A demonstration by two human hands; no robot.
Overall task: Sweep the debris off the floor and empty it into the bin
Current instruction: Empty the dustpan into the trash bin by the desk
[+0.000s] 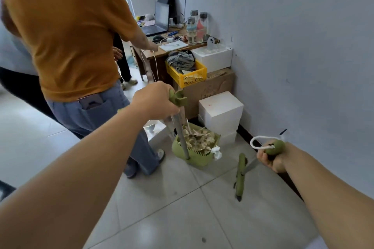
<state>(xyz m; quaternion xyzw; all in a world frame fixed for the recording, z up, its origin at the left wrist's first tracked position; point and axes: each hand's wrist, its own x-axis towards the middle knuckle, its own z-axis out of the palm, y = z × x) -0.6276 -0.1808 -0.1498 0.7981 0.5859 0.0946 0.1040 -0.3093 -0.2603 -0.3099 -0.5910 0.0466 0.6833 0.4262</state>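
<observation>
- Green broom (240,176) sat low at about five o'clock, its head running near to far along the grey floor tiles (162,208), with the metal shaft slanting up toward the right hand.
- Right hand (272,156), arm reaching in from four o'clock, was curled tight round the broom's green handle end, a white hanging loop (258,141) sticking out above the fist.
- Left hand (154,100), arm stretched in from eight o'clock to the centre, gripped the green top of the dustpan handle (178,99) with fingers closed round it.
- Its metal pole dropped steeply down to the green dustpan (195,153) on the floor just beyond, toward one o'clock.
- Pale debris (199,137) filled the pan.
- White boxes (220,111) were stacked behind it by the wall.
- A person in an orange shirt (66,32) stood at ten o'clock.
</observation>
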